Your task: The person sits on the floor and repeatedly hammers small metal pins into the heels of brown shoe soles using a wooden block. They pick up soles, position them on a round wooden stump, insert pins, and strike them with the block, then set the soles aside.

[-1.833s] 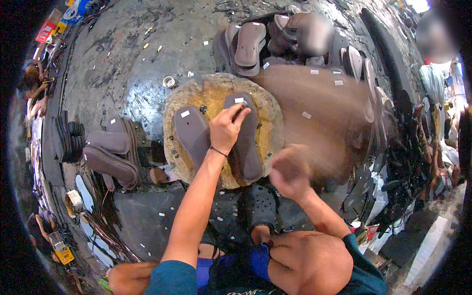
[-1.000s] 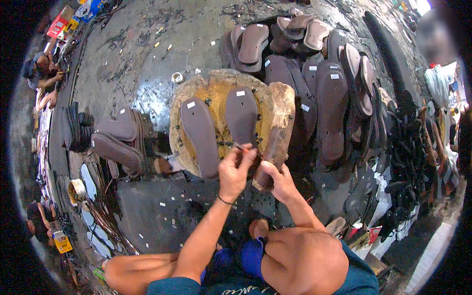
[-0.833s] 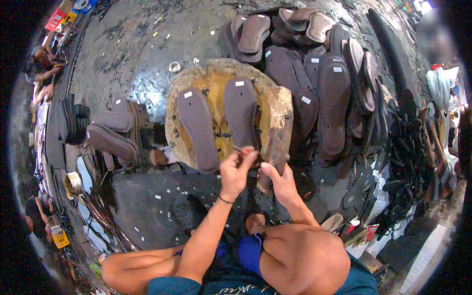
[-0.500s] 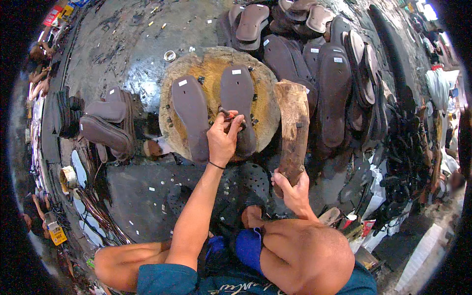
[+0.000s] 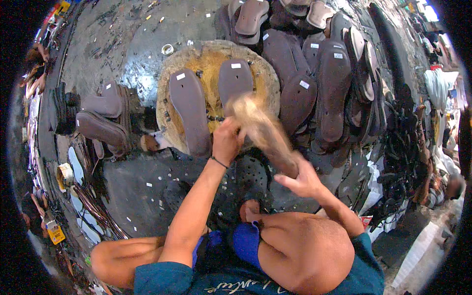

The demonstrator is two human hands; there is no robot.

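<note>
Two brown shoe soles lie side by side on a round wooden chopping block (image 5: 268,73), the left sole (image 5: 189,108) in full view. Each has a white sticker and a small hole near its far end. Over the near half of the right sole (image 5: 235,76), my left hand (image 5: 227,140) is closed on a small dark punch, now mostly hidden. My right hand (image 5: 305,182) grips the near end of a rough wooden club (image 5: 268,132). Blurred by motion, the club slants left, its pale far end above the punch and right sole.
Stacked brown soles (image 5: 334,93) crowd the right side of the block, with more at the back. A smaller pile of soles (image 5: 103,128) stands to the left. Beyond the block lies a tape roll (image 5: 167,49). Dark scraps (image 5: 398,162) heap up at the far right.
My right hand has swung the club from upright at the block's right edge leftward over my left hand. A sole behind it is uncovered. My left hand stays over the right sole.
</note>
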